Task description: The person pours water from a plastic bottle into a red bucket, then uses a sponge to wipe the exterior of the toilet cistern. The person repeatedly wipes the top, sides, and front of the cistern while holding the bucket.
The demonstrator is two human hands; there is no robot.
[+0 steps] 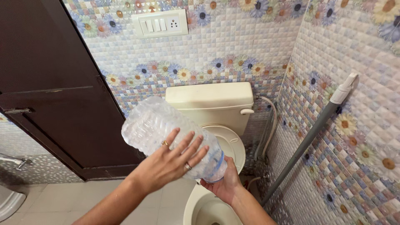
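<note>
Head view looked down into a small tiled bathroom, and the largest thing in it, the dark brown door (54, 96), stood well to the left of the fingers, beyond the bottle's base. Behind and above the fingers the cream cistern (209, 106) sat against the flowered wall tiles (233, 37), with its raised seat lid (227, 143) leaning just past the fingertips. Below the fingers opened the white toilet bowl (200, 210). To the right of them a grey pipe (306, 143) slanted along the side wall, well apart from both hands. The clear ribbed plastic bottle (156, 125) lay tilted in the air over the bowl, base up to the left and neck down to the right, held between the two hands. The left hand (168, 164) pressed on its near side with fingers (185, 143) spread flat across the ribs, gripping it; rings showed on two of them. The right hand (225, 183) cupped the lower neck end from underneath, its fingers mostly hidden behind the bottle, curled round it so far as could be seen. High above the fingers a white switch plate (160, 24) was set in the tiles, and far to the left, low down, a metal tap (14, 161) jutted from the wall.
</note>
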